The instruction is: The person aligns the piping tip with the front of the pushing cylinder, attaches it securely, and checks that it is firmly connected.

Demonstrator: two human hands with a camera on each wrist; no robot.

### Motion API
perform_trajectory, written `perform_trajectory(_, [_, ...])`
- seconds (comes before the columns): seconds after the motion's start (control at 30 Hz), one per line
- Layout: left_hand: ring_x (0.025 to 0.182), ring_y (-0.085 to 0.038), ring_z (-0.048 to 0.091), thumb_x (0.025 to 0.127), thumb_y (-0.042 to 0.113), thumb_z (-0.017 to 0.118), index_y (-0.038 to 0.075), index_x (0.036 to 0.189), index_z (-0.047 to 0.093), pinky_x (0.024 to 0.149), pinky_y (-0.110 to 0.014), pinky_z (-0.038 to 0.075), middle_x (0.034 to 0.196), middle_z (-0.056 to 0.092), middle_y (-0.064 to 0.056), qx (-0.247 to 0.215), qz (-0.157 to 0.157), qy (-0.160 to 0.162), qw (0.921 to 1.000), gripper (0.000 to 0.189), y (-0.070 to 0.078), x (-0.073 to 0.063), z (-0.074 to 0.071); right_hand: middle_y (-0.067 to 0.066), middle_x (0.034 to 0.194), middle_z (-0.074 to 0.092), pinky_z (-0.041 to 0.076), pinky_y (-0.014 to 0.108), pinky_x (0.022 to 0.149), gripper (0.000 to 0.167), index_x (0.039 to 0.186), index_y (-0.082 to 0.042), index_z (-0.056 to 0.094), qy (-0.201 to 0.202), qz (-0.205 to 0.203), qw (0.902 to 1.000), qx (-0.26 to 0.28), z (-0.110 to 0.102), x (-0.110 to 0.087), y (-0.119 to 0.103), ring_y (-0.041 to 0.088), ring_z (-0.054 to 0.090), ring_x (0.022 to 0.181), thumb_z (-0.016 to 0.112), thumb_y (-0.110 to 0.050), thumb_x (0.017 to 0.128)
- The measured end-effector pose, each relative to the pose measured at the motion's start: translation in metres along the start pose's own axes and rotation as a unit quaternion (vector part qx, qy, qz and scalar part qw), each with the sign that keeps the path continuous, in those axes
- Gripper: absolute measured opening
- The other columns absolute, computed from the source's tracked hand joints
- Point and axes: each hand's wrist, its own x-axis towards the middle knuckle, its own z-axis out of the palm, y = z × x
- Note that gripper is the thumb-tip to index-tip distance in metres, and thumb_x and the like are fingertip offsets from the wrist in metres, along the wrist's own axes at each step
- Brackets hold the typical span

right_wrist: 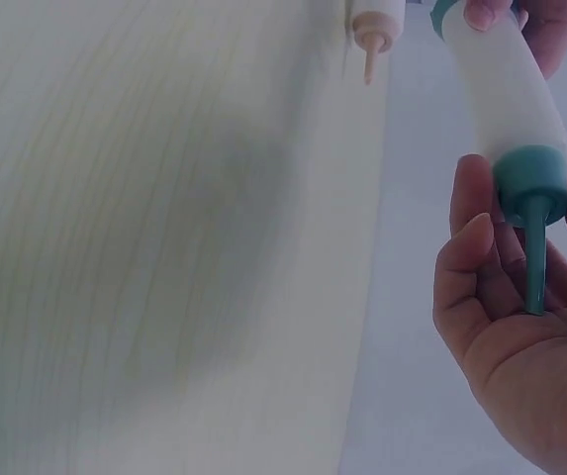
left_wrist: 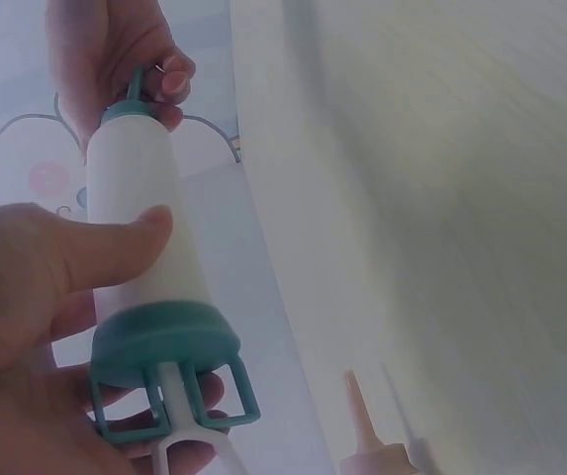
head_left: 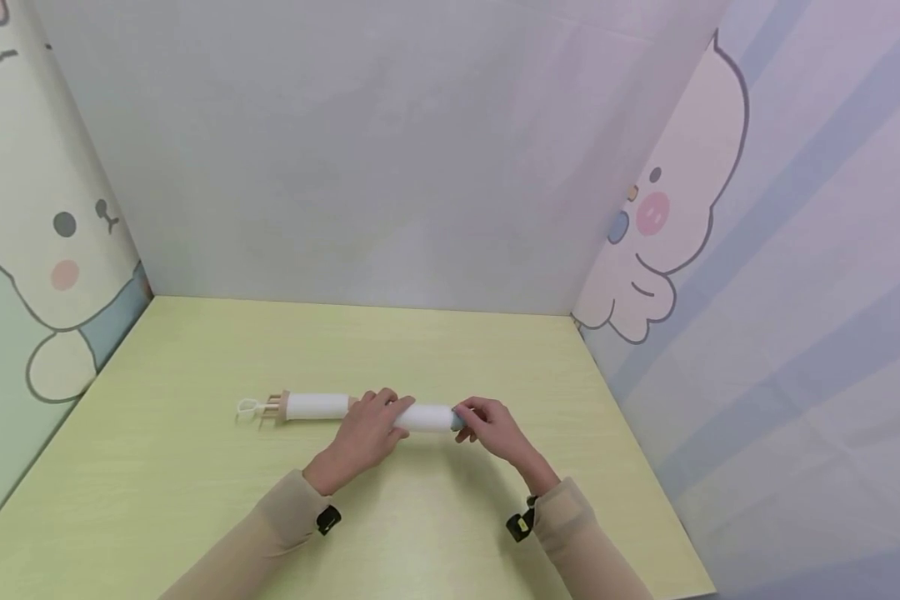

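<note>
A white syringe (head_left: 429, 417) with green end parts is held level above the table by both hands. My left hand (head_left: 367, 429) grips its barrel near the plunger end, thumb laid along the white side. That end has a green collar (left_wrist: 164, 341) with two loop grips and a white plunger handle (left_wrist: 199, 435). At the other end, my right hand (head_left: 495, 429) pinches the green nozzle cap (right_wrist: 532, 178) between thumb and fingers; its thin spout points into the palm. A second white syringe (head_left: 317, 406) with beige ends lies on the table to the left, its nozzle toward my left hand.
The pale yellow table (head_left: 330, 350) has a grey wall (head_left: 375, 167) behind it and printed panels with cartoon animals on both sides. A black wrist device (head_left: 521, 525) shows at the right cuff, another (head_left: 328, 519) at the left.
</note>
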Motion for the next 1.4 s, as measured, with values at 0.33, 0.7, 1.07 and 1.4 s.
perform_trajectory(0.33, [0.086,-0.03,0.055,0.079,0.024,0.079,0.014,0.121,0.063,0.066,-0.046,0.045,0.103,0.058,-0.008,0.001,-0.001,-0.002,1.0,0.047,0.001,0.0,0.001,0.016,0.108,0.064,0.053,0.034,0.074,0.034,0.116,0.004,0.063,-0.033,-0.014,0.9991,-0.021,-0.007,-0.006,-0.004,0.029,0.065,0.091,0.071,-0.01,0.087])
perform_trajectory(0.7, [0.086,-0.031,0.054,0.078,0.023,0.08,0.014,0.12,0.063,0.066,-0.046,0.044,0.103,0.058,-0.008,0.005,-0.003,0.002,1.0,0.046,0.003,-0.001,0.0,0.014,0.106,0.063,0.053,0.033,0.073,0.031,0.111,0.001,0.062,-0.019,-0.036,0.999,-0.021,-0.007,-0.006,-0.001,0.028,0.065,0.087,0.074,-0.005,0.083])
perform_trajectory(1.07, [0.087,-0.033,0.055,0.078,0.021,0.08,0.013,0.12,0.063,0.068,-0.048,0.046,0.103,0.058,-0.011,0.01,0.002,0.015,0.9998,0.046,0.006,-0.001,-0.002,0.011,0.1,0.066,0.053,0.038,0.073,0.022,0.107,0.002,0.065,-0.013,-0.027,0.9993,-0.022,-0.004,-0.004,0.003,0.023,0.065,0.082,0.069,-0.01,0.088])
perform_trajectory(1.4, [0.088,-0.031,0.055,0.078,0.02,0.08,0.012,0.121,0.063,0.067,-0.046,0.045,0.104,0.058,-0.01,0.004,-0.001,0.012,0.9999,0.048,0.004,-0.001,-0.004,0.013,0.108,0.065,0.051,0.049,0.077,0.034,0.121,0.002,0.061,-0.045,-0.02,0.9988,-0.005,-0.005,0.004,0.023,0.03,0.067,0.086,0.064,-0.015,0.093])
